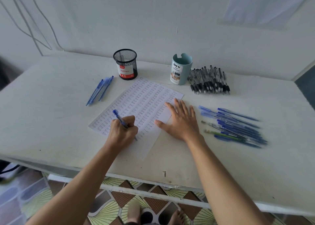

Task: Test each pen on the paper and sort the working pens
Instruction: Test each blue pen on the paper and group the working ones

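A white sheet of paper (150, 95) lies tilted in the middle of the table, covered with rows of the handwritten word "Test". My left hand (121, 131) grips a blue pen (119, 117) with its tip down on the lower part of the sheet. Flat on the paper's right edge, my right hand (179, 121) presses with fingers spread. A pile of several blue pens (238, 127) lies to the right of that hand. Three blue pens (100, 90) lie left of the paper. Several black pens (209, 81) are heaped at the back right.
A black mesh pen cup (125, 63) stands behind the paper at the left. A pale teal desk organizer cup (181, 69) stands behind it at the right, beside the black pens. The white table (51, 122) meets the wall at the back; its front edge is near my arms.
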`<action>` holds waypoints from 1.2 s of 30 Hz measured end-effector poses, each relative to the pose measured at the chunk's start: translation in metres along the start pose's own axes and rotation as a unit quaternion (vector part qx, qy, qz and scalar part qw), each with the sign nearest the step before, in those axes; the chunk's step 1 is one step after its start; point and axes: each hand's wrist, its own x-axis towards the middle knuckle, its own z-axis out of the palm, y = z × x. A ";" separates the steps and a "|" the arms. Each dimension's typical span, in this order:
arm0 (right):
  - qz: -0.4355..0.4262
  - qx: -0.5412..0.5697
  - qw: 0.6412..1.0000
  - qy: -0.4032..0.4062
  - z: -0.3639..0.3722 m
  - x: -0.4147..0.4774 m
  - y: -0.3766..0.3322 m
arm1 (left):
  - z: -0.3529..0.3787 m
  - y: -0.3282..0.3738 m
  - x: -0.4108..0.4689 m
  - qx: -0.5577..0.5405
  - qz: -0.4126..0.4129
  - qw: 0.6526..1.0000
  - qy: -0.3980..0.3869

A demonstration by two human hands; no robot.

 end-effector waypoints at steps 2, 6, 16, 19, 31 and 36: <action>0.000 -0.001 1.000 0.002 0.000 -0.001 0.000 | 0.001 -0.001 -0.001 0.000 0.014 1.000 -0.010; 0.000 0.001 1.000 0.004 -0.001 -0.001 -0.001 | -0.001 0.000 -0.001 -0.008 0.008 1.000 -0.019; 0.010 0.028 1.000 -0.003 -0.007 -0.001 -0.005 | -0.003 -0.004 0.005 -0.099 -0.075 0.990 0.065; 0.035 0.048 0.998 -0.016 -0.008 0.001 -0.015 | -0.009 -0.002 0.007 -0.229 -0.128 0.959 0.107; 0.048 -0.011 0.999 0.010 0.003 0.001 -0.028 | -0.049 0.002 0.044 -0.217 -0.141 0.962 0.087; 0.049 -0.013 0.999 0.020 0.006 0.000 -0.026 | -0.071 -0.012 0.081 0.032 -0.107 0.976 0.187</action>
